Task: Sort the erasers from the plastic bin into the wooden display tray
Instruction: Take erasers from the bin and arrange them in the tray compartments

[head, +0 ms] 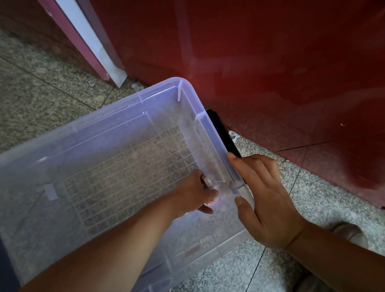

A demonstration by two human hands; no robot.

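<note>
Speckled floor (13, 94) under clear plastic bin (103, 129)

Dim overall, corners darker. Soft glare patch on red panel (239, 85); violet sheen on plastic bin (112, 121) wall. Wide-angle bending at edges. Mild blur around left hand (192, 194)

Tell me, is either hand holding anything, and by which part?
The right hand holds the plastic bin by its right rim. The left hand, inside it, pinches small pieces, probably erasers; the exact grip is hidden.
</note>
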